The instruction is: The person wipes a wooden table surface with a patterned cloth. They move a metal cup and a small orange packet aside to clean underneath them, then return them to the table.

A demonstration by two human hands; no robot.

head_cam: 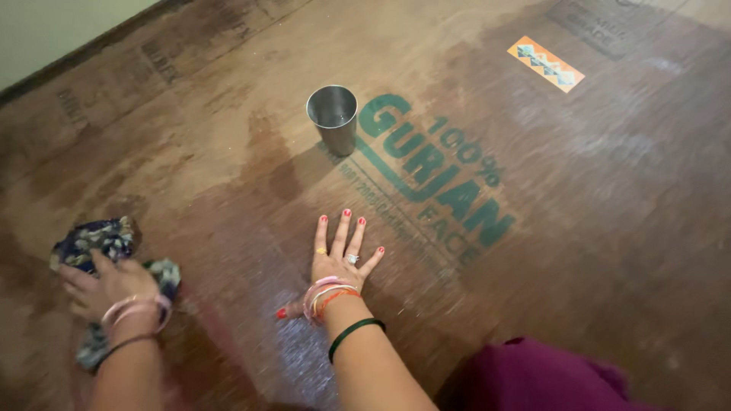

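— What can't you make out near the steel tumbler (333, 118)?

— Its inside is only a dull grey blur. Well below-left of it, the left hand (106, 288) covers most of the patterned cloth (97, 242).

— And below-right?

— Magenta fabric (548, 377), cut off by the bottom edge. Both forearms are cut off there too.

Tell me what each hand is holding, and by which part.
The left hand grips a crumpled blue patterned cloth bunched under the palm, pressed onto the plywood board. The right hand holds nothing; it lies flat, fingers spread, on the board.
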